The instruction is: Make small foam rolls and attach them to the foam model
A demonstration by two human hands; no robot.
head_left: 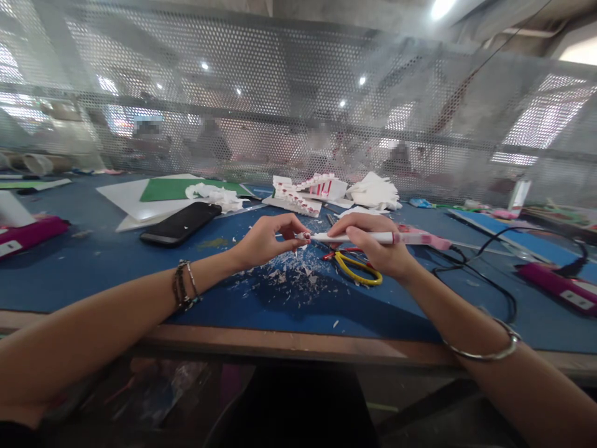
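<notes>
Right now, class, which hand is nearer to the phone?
The left. The left hand is just to the right of the phone, not touching it; the right hand is farther right, beyond the left.

The pen (383, 238) is white, the tabletop (280, 316) blue.

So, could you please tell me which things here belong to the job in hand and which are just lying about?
Likely part of it:
white pen-shaped tool in the right hand
small piece in the left hand
white shavings below

Likely lying about:
black smartphone
green sheet
yellow-handled tool
</notes>
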